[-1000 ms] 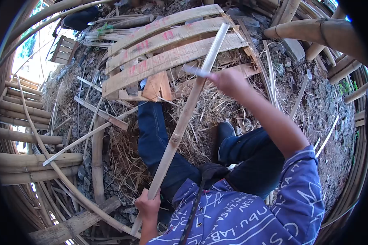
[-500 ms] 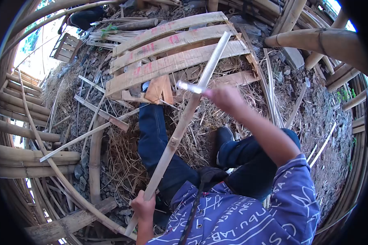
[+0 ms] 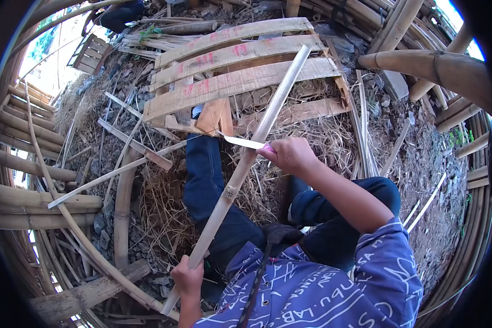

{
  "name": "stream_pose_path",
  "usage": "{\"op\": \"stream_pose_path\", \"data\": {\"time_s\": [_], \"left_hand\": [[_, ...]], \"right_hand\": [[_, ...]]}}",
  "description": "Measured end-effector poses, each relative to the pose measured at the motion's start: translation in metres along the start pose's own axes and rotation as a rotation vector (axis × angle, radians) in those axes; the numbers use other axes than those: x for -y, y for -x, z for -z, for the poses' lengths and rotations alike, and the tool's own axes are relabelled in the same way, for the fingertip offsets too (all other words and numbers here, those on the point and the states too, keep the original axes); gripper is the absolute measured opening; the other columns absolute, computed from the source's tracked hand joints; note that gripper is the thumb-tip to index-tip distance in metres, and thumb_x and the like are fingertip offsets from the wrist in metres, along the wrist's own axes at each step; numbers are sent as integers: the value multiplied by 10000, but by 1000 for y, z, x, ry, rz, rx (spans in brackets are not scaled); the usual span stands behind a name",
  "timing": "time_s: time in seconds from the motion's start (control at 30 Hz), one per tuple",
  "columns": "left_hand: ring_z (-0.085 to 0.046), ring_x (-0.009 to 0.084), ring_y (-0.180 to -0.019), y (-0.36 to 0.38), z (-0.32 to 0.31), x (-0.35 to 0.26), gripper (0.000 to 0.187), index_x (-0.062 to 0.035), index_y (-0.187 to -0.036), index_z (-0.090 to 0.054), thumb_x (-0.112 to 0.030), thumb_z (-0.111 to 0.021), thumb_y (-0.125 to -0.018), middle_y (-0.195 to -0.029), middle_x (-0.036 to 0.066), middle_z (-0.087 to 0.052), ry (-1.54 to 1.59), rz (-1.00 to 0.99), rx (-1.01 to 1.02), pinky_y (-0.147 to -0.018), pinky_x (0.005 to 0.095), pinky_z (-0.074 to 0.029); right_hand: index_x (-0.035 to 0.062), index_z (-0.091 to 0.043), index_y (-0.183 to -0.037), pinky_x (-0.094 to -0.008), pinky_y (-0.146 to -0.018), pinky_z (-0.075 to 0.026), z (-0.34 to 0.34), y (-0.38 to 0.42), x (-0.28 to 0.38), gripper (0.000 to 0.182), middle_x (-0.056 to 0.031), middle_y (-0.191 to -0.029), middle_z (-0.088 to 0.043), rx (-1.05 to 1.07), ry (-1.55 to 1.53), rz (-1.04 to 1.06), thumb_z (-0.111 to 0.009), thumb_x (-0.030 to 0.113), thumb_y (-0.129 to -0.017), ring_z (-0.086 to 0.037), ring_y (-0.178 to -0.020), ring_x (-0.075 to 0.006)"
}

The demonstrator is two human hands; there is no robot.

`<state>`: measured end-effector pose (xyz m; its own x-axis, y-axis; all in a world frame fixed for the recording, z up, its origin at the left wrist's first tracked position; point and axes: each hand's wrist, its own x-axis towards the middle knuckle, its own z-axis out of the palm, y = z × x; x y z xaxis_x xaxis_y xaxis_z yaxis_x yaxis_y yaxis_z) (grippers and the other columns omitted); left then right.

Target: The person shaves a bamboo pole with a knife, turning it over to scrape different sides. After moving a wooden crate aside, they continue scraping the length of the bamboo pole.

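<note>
The left hand [image 3: 188, 275] is wrapped round the bamboo strip [image 3: 229, 192] near its lower end, a short tail poking out below the fist. The strip slants up across the left thigh [image 3: 224, 232], its far end over the 3 printed wooden slats [image 3: 240, 80]; whether it rests on them cannot be told. The right hand [image 3: 293, 155] is closed round the pink handle of a knife [image 3: 238, 141], whose pale blade crosses the strip well above the left fist. Whether the edge bites is not clear.

For a clean pass, a low, steady blade angle should serve best: too steep and the edge may dig in or split the fibres. The dark node [image 3: 230, 192] between the hands looks tougher, so it calls for lighter, shorter strokes. A firm left grip would stop the strip rolling. The main risk is a slip towards the left hand or thigh, so any downward stroke should end well short of both.
</note>
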<state>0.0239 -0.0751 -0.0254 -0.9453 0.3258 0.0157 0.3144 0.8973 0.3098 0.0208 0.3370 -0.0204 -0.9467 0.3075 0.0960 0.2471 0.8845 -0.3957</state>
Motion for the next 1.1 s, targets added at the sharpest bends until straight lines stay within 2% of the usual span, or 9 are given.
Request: {"op": "stream_pose_path", "data": {"time_s": [0.2,0.33,0.4,0.47,0.57,0.67,0.77,0.87,1.1], "left_hand": [[-566,434,-581,-3,2,7,375,-43,-624,-490,-235,-807,-677,-546,207,-532,-14,-35,-17,-493,464,-438],[-584,381,-535,-3,-3,5,354,-62,-607,-475,-211,-793,-653,-532,166,-548,-63,-80,-43,-482,439,-455],[-584,381,-533,-5,-3,8,354,-64,-604,-475,-212,-792,-654,-531,166,-548,-67,-88,-47,-481,441,-454],[-583,383,-531,-5,-4,13,349,-67,-602,-476,-211,-790,-652,-531,169,-549,-62,-85,-62,-482,445,-453],[-583,383,-529,-4,-2,14,345,-66,-602,-480,-211,-790,-651,-533,170,-551,-87,-76,-65,-480,446,-452],[-585,385,-534,-1,-4,12,343,-64,-603,-481,-210,-788,-650,-537,173,-553,-87,-87,-42,-484,451,-452],[-586,388,-537,0,-4,6,339,-59,-604,-479,-202,-782,-653,-538,176,-553,-80,-80,-27,-489,458,-453],[-586,394,-543,-2,-9,15,338,-52,-606,-478,-206,-775,-658,-543,180,-554,-1,-55,7,-497,464,-455],[-589,397,-547,-8,0,14,378,-45,-619,-480,-290,-755,-705,-543,186,-553,-8,-66,82,-503,460,-461]], "right_hand": [[95,-655,-688,-467,-543,-494,8,-25,-62,574,-150,-617,-624,-158,33,-309,-423,569,-916,-632,-589,-343],[111,-682,-690,-448,-547,-501,25,-26,-48,584,-145,-594,-616,-38,-54,-391,-422,585,-912,-629,-581,-342],[114,-681,-713,-440,-567,-507,10,-13,-24,557,-143,-625,-624,-74,-62,-234,-437,574,-911,-634,-612,-342],[111,-675,-721,-441,-583,-509,1,-5,1,534,-148,-656,-631,95,-82,-90,-452,558,-911,-636,-629,-339],[110,-673,-724,-447,-600,-507,-11,-10,-15,528,-147,-661,-631,-16,-120,-157,-453,551,-913,-638,-638,-336],[94,-673,-712,-454,-586,-502,14,-34,-56,565,-159,-618,-616,-67,3,-413,-443,570,-912,-636,-605,-326],[91,-684,-728,-448,-562,-501,16,-35,-78,586,-155,-611,-619,-200,45,-285,-430,587,-912,-635,-589,-330],[108,-705,-745,-437,-547,-504,20,-32,-51,575,-150,-637,-637,-72,-44,-361,-439,592,-905,-632,-573,-341],[107,-679,-716,-443,-564,-506,-20,-1,28,496,-149,-607,-618,46,-164,-100,-489,527,-898,-633,-591,-339]]}}
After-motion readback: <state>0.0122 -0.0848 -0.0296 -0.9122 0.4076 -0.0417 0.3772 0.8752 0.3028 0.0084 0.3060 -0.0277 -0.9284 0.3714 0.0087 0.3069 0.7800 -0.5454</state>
